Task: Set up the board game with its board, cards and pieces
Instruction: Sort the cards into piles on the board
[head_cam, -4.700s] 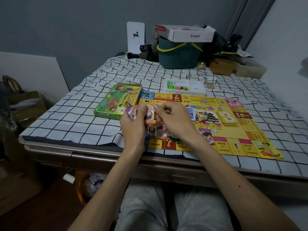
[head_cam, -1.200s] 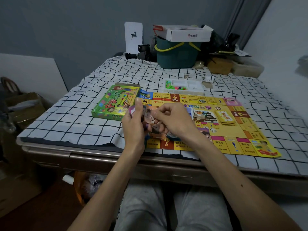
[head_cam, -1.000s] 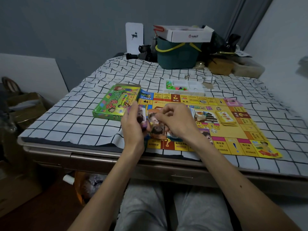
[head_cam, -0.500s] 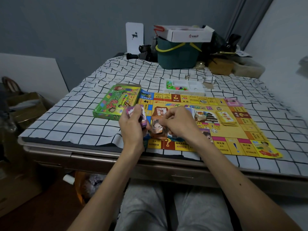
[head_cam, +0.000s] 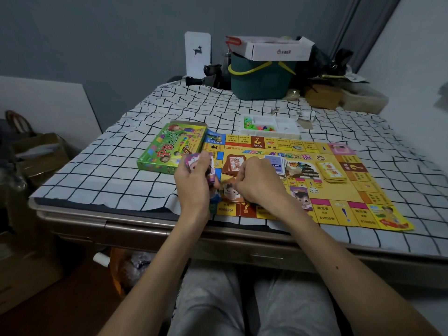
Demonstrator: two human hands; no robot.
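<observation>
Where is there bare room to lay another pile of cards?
Bare checked cloth lies left of the green box, and more between the white tray and the bucket. On the board, the yellow patch right of the die, below the yellow pile, is free. Crowded: around the left hand and right hand, by the brown pile and blue pile.

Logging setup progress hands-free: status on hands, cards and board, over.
Left hand grips purple-backed card stack. Right hand pinches one brown picture card over yellow paper board. Brown card pile just beyond; nothing blocking.
</observation>
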